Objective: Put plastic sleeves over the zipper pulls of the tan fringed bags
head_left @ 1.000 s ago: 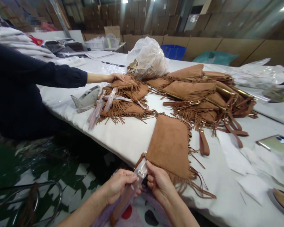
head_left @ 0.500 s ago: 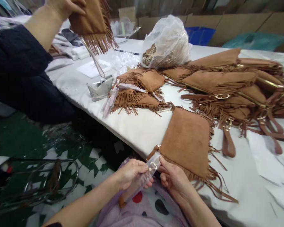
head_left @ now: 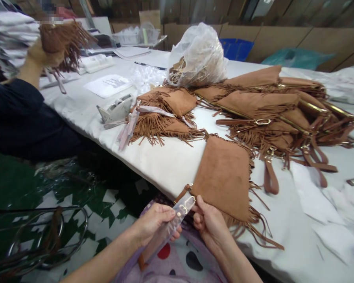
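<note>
My left hand [head_left: 156, 222] is closed around a wrist strap in a clear plastic sleeve [head_left: 180, 212]. The strap's gold clasp and a round stud show near its upper end, and its brown lower end hangs over my lap. Fingers of my right hand [head_left: 209, 222] pinch the upper end of the sleeve beside the clasp. Just beyond my hands, a brown suede pouch with fringe [head_left: 224, 177] lies flat at the table edge. A short brown tab with a metal ring [head_left: 183, 192] sits at its near left corner, close to the sleeve.
Fringed pouches with loose straps are piled [head_left: 262, 102] at the right. More pouches [head_left: 168, 114] with wrapped straps lie beside a tape dispenser [head_left: 118, 110]. A stuffed plastic bag [head_left: 197, 55] stands behind. At left, a co-worker's hand [head_left: 37, 59] holds a fringed pouch [head_left: 61, 43].
The co-worker's hand and pouch have moved away to the left. My view has shifted slightly. The clasp shows more fully at the sleeve's upper end; both my hands keep their grip.
</note>
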Motion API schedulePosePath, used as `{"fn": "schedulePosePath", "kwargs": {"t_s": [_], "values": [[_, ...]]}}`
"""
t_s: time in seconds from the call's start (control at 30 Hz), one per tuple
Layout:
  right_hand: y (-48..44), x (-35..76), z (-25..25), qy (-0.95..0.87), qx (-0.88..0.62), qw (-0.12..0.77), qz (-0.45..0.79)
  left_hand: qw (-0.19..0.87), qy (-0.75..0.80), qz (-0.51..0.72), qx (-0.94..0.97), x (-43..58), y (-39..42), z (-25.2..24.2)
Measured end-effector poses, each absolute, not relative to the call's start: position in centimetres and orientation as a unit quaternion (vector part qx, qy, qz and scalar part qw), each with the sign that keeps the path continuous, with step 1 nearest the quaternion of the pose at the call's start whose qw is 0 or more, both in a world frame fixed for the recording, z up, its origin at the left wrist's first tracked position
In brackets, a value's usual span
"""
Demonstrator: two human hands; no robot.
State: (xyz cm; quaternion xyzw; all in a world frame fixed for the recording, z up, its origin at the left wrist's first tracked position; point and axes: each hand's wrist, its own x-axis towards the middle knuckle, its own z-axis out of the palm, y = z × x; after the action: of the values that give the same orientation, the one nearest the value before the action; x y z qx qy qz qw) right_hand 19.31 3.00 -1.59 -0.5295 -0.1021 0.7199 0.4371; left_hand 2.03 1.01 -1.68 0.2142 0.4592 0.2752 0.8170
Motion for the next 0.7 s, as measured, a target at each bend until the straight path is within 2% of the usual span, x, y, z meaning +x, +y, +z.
{"fn": "schedulePosePath", "kwargs": {"t_s": [0.2,0.37,0.7], "values": [[2.4,20.0,-0.7,-0.129,-0.518,0.367,0.762,0.817,0.47,0.253,0.219,2.3,1.2,-1.8],[2.5,19.4,-1.8,-0.14,-0.551,0.385,0.727,0.809,0.483,0.246,0.226,2.4,1.2,-1.4],[2.8,19.9,-1.9,-0.148,-0.556,0.421,0.701,0.747,0.52,0.329,0.252,4.3,2.6,-2.4]]}}
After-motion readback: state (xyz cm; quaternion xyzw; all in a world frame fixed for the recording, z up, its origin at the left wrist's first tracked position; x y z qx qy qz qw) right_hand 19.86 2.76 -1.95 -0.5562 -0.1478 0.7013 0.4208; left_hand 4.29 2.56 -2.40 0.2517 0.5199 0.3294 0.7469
